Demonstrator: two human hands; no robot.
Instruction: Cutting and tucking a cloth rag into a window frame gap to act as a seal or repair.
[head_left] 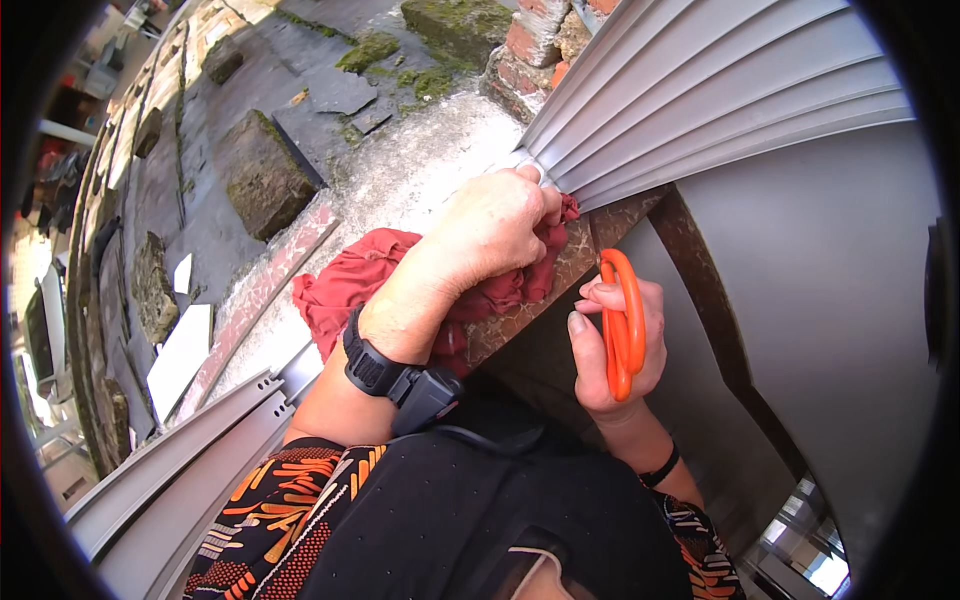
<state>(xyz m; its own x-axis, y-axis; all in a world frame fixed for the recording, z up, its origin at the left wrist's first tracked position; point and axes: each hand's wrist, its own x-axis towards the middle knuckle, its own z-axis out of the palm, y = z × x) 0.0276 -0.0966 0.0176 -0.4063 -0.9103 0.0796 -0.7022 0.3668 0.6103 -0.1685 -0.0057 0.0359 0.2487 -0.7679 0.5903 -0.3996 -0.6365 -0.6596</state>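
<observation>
My left hand [505, 225] is closed over a bunched red cloth [355, 275], its fingertips bent down at the corner where the sill meets the ribbed metal frame. Part of the cloth spreads out to the left, beneath my wrist, and a lower fold hangs over the brown stone edge. Over on the right, my right hand [640, 350] is raised and wrapped round orange loop handles [625, 320], which look like those of a pair of scissors. The blades cannot be made out. A black strapped device [400, 385] sits on my left wrist.
A brown marbled sill [500, 335] runs under the cloth. Silver ribbed framing [700, 90] rises at the upper right, with metal tracks [190, 460] at lower left. Outside lie mossy blocks [265, 175], slates and a white shard [180, 360]. A grey panel [830, 300] stands to the right.
</observation>
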